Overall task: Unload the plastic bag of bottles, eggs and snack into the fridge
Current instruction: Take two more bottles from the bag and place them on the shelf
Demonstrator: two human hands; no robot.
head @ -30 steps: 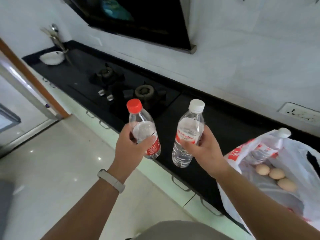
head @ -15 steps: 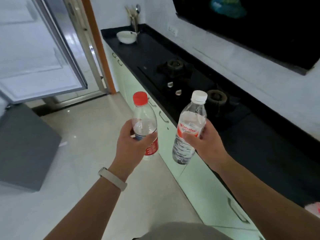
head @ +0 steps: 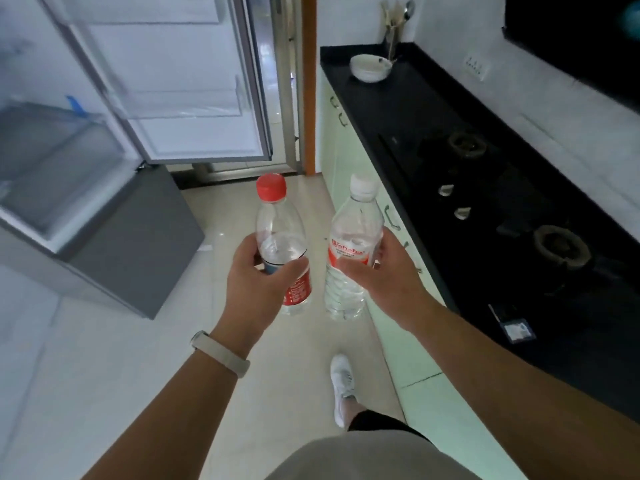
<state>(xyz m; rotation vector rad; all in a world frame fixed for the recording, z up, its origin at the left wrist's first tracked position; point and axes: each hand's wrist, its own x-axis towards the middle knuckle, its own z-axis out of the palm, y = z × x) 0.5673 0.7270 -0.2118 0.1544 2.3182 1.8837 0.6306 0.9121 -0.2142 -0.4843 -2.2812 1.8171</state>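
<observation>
Left hand (head: 256, 282) grips the red-capped bottle (head: 277, 223), right hand (head: 391, 282) the white-capped bottle (head: 355, 230), both upright, side by side, short of the open fridge (head: 131, 244). Best hold them level and stand them in the door shelf (head: 183, 102) one at a time. Bag, eggs and snack are out of view; the fridge's inside is blurred

Two water bottles in hand, fridge open ahead-left.
Red-capped bottle (head: 282, 244): clear plastic, red label low on the body, upright, left hand (head: 258, 282) wrapped round its middle. White-capped bottle (head: 353, 251): clear, ribbed lower half, red-and-white label, top tilted slightly right, right hand (head: 388, 278) gripping at the label. The two sit just beside each other, not touching. Fridge (head: 138, 254): grey lower front, upper door swung wide, clear door shelves and an inner drawer showing.
</observation>
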